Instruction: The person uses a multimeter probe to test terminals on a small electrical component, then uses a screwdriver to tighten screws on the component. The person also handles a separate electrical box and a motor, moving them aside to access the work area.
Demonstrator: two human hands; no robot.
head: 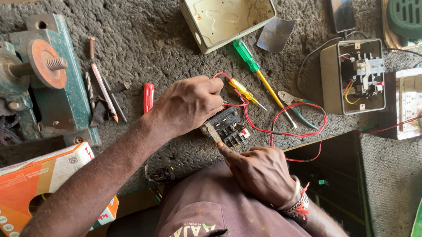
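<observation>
Black switch block point(226, 126), red wires point(290, 130), green-handled screwdriver point(246, 57), possibly yellow tester point(242, 89)

My left forearm comes in bare from the near left and runs diagonally up toward the middle, wrist straight. My left hand point(189, 104) lies knuckles up, fingers point(215, 85) curled down and closed, pinching at their tips on the right side. My right hand point(260, 173) sits nearer and slightly to the right, back of the hand facing up, fingers folded into a grip, with the forefinger stretched toward the left hand. Bands circle my right wrist. The two hands are close but not touching.
</observation>
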